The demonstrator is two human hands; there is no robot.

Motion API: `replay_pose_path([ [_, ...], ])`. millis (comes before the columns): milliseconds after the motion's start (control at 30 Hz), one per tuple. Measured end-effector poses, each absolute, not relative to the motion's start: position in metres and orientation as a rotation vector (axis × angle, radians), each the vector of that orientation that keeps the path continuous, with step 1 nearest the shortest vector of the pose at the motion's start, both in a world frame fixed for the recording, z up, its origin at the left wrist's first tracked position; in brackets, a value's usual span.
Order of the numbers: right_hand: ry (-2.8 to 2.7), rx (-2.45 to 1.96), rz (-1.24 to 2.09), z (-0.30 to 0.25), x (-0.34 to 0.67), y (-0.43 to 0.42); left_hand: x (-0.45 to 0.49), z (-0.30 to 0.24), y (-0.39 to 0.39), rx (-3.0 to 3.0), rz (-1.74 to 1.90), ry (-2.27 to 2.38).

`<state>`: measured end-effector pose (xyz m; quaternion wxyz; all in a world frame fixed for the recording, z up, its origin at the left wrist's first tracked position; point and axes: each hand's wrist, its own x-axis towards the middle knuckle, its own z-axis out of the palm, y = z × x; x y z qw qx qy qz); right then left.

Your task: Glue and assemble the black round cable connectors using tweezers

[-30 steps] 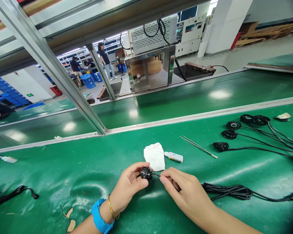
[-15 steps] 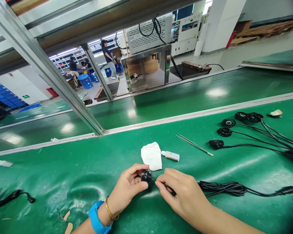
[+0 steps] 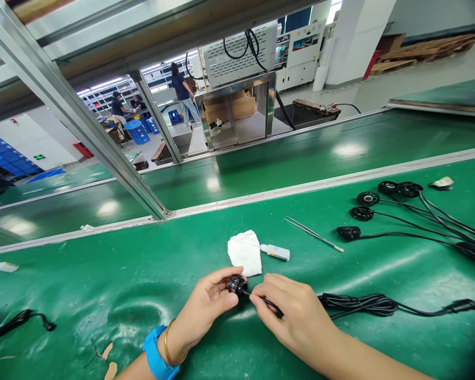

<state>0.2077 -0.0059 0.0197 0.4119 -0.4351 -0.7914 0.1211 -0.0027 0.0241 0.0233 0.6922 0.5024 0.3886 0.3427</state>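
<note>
Between thumb and fingers, my left hand point(image 3: 211, 298) holds a small round black housing point(image 3: 236, 285), tilted toward the right. My right hand point(image 3: 291, 311) is closed around a black cable point(image 3: 271, 303) close to where its thin end meets the housing. How that end sits inside is too small to tell. The cable's tied bundle point(image 3: 360, 304) lies on the green mat to the right of my right hand, ending in a black connector point(image 3: 465, 305). Just beyond my hands are a white cloth point(image 3: 244, 253) and a small white bottle point(image 3: 276, 252).
Tweezers point(image 3: 314, 234) lie right of the bottle. Several black round parts with cables point(image 3: 362, 213) are spread at the right. Another black cable point(image 3: 19, 319) is at the left. A metal post point(image 3: 103, 126) rises beside the green conveyor belt point(image 3: 261, 158). People stand in the background.
The black housing has turned slightly in my left hand, showing more of its ribbed side. Both hands keep their grip. A person in the background has moved a little to the right.
</note>
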Motion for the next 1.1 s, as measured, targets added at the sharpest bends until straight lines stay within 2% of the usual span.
replay_pose_path([
  [600, -1.955, -1.101, 0.252, 0.016, 0.204, -0.007, 0.002, 0.026, 0.021, 1.067, 0.733, 0.797],
  [1100, -1.992, -1.104, 0.223, 0.010, 0.197, -0.011, 0.022, 0.030, 0.008, 1.182, 0.804, 1.103],
])
